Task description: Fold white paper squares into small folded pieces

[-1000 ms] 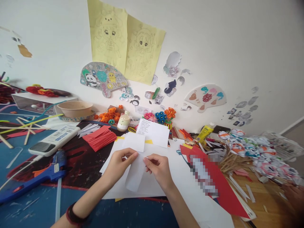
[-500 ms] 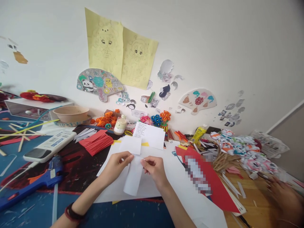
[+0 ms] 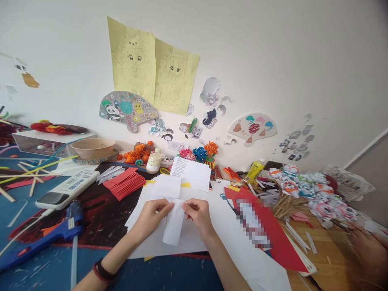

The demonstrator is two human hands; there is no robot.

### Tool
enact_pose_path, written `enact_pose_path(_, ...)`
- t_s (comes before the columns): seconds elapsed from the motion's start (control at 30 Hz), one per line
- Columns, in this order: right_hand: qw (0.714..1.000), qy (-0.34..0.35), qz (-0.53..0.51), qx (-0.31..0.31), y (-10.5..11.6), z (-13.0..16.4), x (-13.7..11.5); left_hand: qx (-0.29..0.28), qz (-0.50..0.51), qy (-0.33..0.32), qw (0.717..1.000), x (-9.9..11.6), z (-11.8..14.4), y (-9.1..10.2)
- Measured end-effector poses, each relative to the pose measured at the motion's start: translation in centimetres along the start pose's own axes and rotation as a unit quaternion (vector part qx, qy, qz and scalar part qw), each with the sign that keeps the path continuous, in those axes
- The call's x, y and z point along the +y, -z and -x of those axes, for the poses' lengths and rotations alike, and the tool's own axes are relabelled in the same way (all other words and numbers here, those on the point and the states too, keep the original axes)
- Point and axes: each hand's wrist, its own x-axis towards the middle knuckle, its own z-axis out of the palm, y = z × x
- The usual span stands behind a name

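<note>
Left hand (image 3: 150, 218): fingers pinched shut on the top left edge of the paper strip (image 3: 173, 224).
Right hand (image 3: 198, 214): thumb and forefinger closed on the strip's top right edge.
Strip: narrow, white, hanging down between both hands, over the white sheets (image 3: 194, 238) on the tabletop (image 3: 151, 275).
Change: over the last second the grip looks the same; the strip sits a little straighter and the view has shifted slightly. The fold or crease seems still in progress.
Nearby: glue gun (image 3: 45, 234) at left, red paper stack (image 3: 124, 184) beyond, another person's hand (image 3: 368, 252) at far right.
</note>
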Motion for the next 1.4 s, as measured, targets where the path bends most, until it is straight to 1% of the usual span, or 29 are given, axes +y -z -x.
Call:
enact_pose_path(0.13, 1.0, 0.001, 0.002, 0.003, 0.0, -0.1, 0.4, 0.053, -0.071, -0.012, 0.996, 0.1, 0.3, -0.3)
enact_pose_path(0.2, 1.0, 0.007, 0.004, 0.005, 0.1, 0.0, 0.4, 0.048, -0.069, -0.005, 0.996, 0.0, 0.3, -0.3)
enact_pose_path(0.3, 1.0, 0.013, 0.0, 0.008, 0.3, -0.1, 0.3, 0.005, -0.042, 0.002, 0.999, 0.0, 0.2, -0.2)
enact_pose_path(0.33, 1.0, 0.014, 0.0, 0.009, 0.4, -0.1, 0.3, -0.001, -0.039, -0.001, 0.999, 0.0, 0.1, -0.1)
enact_pose_path(0.4, 1.0, 0.019, 0.006, 0.011, 0.4, -0.2, 0.2, 0.011, -0.045, -0.009, 0.999, 0.2, 0.2, -0.1)
enact_pose_path(0.5, 0.998, 0.045, 0.026, 0.017, 0.5, -0.3, 0.3, 0.038, -0.059, -0.015, 0.997, 0.3, 0.3, -0.3)
enact_pose_path(0.57, 0.998, 0.058, 0.03, 0.019, 0.5, -0.3, 0.4, 0.028, -0.056, -0.014, 0.998, 0.3, 0.4, -0.5)
enact_pose_path(0.7, 0.998, 0.05, 0.024, 0.018, 0.6, -0.3, 0.5, -0.006, -0.055, -0.018, 0.998, 0.0, 0.3, -0.4)
enact_pose_path(0.83, 0.999, 0.046, 0.023, 0.019, 0.7, -0.4, 0.6, -0.015, -0.07, -0.019, 0.997, 0.0, 0.2, -0.3)
enact_pose_path(1.0, 0.999, 0.044, 0.011, 0.023, 1.0, -0.5, 0.4, -0.046, -0.054, -0.025, 0.997, -0.1, 0.1, -0.4)
enact_pose_path(1.17, 0.998, 0.048, 0.008, 0.026, 1.3, -0.5, 0.0, -0.043, -0.059, -0.032, 0.997, -0.2, 0.0, -0.5)
enact_pose_path(1.3, 0.998, 0.048, 0.01, 0.042, 1.7, -0.7, 0.3, -0.083, -0.031, -0.025, 0.996, 0.0, 0.1, -0.6)
enact_pose_path(1.4, 0.998, 0.048, 0.017, 0.046, 2.0, -0.9, 0.6, -0.089, -0.027, -0.028, 0.995, 0.1, 0.2, -0.8)
